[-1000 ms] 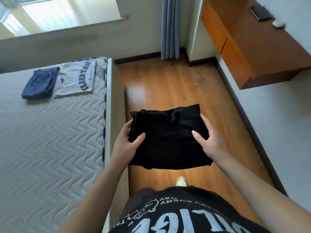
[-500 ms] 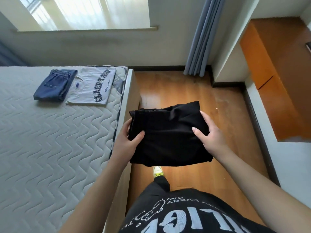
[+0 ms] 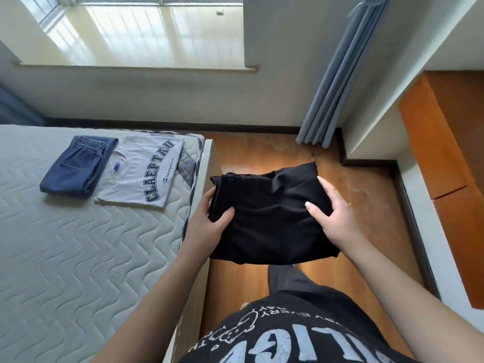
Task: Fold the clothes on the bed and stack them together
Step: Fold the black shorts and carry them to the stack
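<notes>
**Folded black garment held beside the bed**

The person stands on the wooden floor (image 3: pixel 288 153) just off the bed's (image 3: pixel 65 258) side edge, holding a folded black garment (image 3: pixel 269 216) in the air with both hands. The bundle hangs over the floor, close to the bed's edge but not over the mattress, and it touches nothing but the hands.

The left hand (image 3: pixel 209 221) grips the side of the garment nearest the bed: its thumb lies on top of the cloth and its fingers curl round the edge and under, out of sight. The right hand (image 3: pixel 332 213) grips the side farthest from the bed in the same way, thumb pressed on top, fingers wrapped down the outer edge. Both hands are clamped on the cloth, one at each side, with the folded bundle stretched flat between them.

On the bed, at its far corner near the wall, lie two more folded pieces. A grey T-shirt (image 3: pixel 146 171) with dark lettering lies flat, close to the bed's side edge. A folded pair of navy shorts (image 3: pixel 76 169) lies just beside it, farther in from that edge; whether the two touch I cannot tell. Both lie well apart from the black garment.

Beyond the bed's far end hangs a blue-grey curtain (image 3: pixel 337 82).
</notes>
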